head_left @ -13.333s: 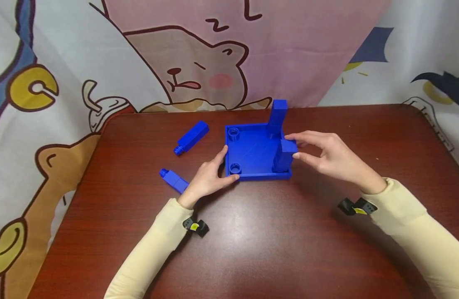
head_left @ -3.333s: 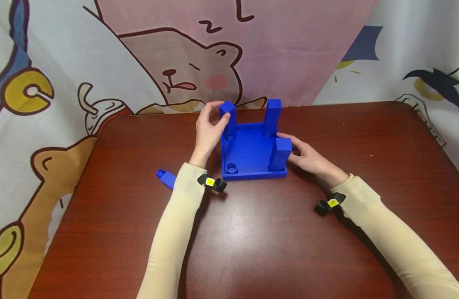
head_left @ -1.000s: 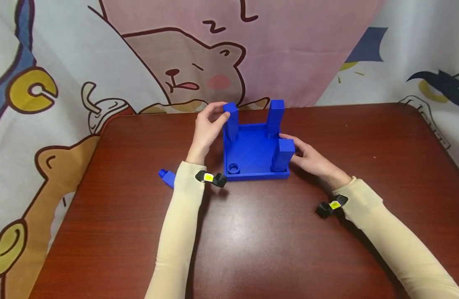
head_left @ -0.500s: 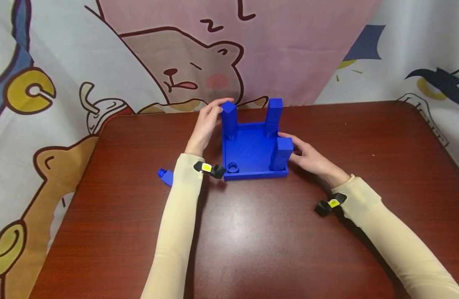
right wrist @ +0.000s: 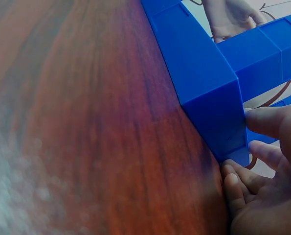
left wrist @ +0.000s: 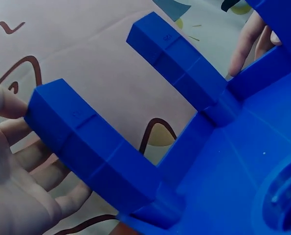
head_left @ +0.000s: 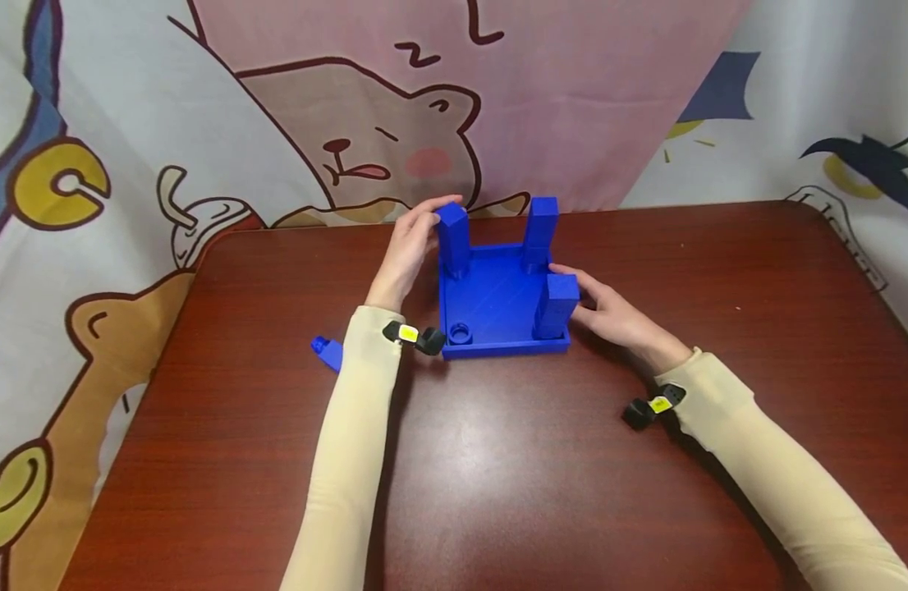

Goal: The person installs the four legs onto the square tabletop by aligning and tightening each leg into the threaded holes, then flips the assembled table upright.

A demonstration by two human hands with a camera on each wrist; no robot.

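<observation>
A square blue tray (head_left: 498, 310) lies on the table, its walls upright. Blue posts stand in three of its corners: a back-left post (head_left: 454, 240), a back-right post (head_left: 540, 234) and a front-right post (head_left: 557, 305). At the front-left corner is a bare ring-shaped socket (head_left: 460, 340). My left hand (head_left: 404, 253) touches the upper back-left post, the thumb at its left edge and a finger behind; in the left wrist view the fingers are loosely bent beside it. Against the tray's right outer side rests my right hand (head_left: 618, 318), thumb and fingertips touching it in the right wrist view.
A loose blue post (head_left: 326, 351) with a threaded end lies left of the tray, partly hidden by the left sleeve (head_left: 350, 443). The brown table (head_left: 498, 492) ends at the back against a cartoon-printed cloth (head_left: 594, 98).
Since the oldest frame, one loose post has come into the back-left corner. Over the last second my left thumb slid from the post's front to its left edge; the right hand stayed.
</observation>
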